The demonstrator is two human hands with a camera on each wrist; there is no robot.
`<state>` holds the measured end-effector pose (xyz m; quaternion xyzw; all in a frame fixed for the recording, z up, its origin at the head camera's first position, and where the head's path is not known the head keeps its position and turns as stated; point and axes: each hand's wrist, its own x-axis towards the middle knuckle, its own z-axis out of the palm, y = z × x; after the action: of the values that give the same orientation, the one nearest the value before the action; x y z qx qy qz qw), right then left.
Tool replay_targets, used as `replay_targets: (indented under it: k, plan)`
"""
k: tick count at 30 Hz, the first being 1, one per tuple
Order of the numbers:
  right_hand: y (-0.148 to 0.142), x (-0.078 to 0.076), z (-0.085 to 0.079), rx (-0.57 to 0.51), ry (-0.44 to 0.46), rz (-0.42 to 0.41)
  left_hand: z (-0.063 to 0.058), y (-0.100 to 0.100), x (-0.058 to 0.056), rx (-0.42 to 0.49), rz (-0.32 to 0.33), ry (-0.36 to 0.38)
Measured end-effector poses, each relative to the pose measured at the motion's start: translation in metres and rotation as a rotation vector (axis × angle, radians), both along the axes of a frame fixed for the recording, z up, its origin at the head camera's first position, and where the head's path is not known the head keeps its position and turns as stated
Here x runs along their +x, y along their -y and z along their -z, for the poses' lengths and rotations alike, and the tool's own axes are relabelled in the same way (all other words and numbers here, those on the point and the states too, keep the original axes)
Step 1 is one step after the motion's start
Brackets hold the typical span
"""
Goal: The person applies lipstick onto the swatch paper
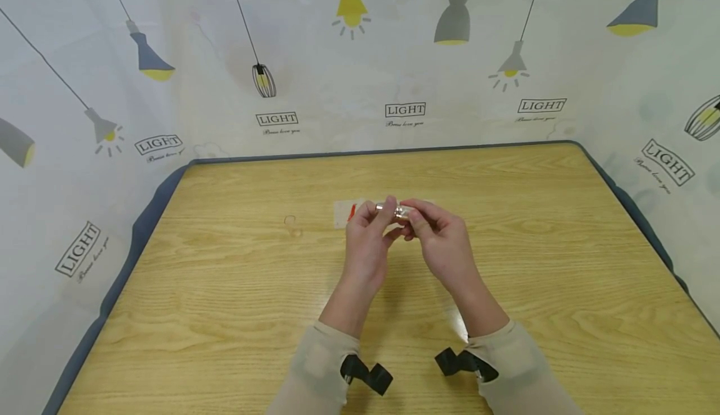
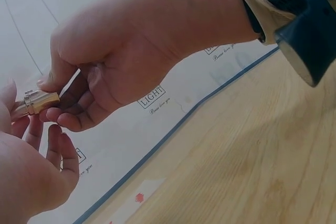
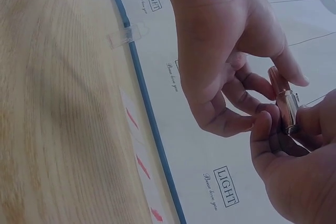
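A shiny gold lipstick tube [image 1: 402, 212] is held between both hands above the far middle of the table. My left hand [image 1: 365, 249] pinches its left part between thumb and fingers. My right hand [image 1: 448, 246] grips the other end, with its thumb along the tube. The left wrist view shows the tube's gold base [image 2: 50, 101] in my left fingers, with a ridged collar beside it. In the right wrist view the slimmer reddish-gold end [image 3: 276, 80] lies by my right thumb. Fingers hide parts of the tube.
Behind and under the hands lies a white paper strip [image 1: 340, 216] with red smears, partly covered by them. To its left is a small clear plastic piece [image 1: 290, 221]. The wooden table [image 1: 225, 309] has a dark blue edge, and a lamp-patterned sheet [image 1: 360, 71] hangs around it.
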<state>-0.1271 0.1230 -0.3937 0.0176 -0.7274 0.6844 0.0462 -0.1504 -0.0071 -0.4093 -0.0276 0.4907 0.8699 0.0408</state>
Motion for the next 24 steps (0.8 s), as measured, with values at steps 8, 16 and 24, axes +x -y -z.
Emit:
replay_targets:
  k: [8, 16, 24]
  plan:
    - [-0.0023, -0.0025, -0.0046, -0.001, 0.011, 0.025, -0.0026, 0.0012, 0.0024, 0.053, 0.052, -0.062]
    - [-0.0031, -0.0014, -0.0053, -0.005, 0.017, 0.012, -0.0029, -0.0001, 0.0011, 0.017, 0.024, -0.036]
    - [-0.0037, -0.0008, -0.0039, -0.016, 0.022, 0.01, -0.0023, 0.0006, 0.0013, -0.007, 0.022, -0.022]
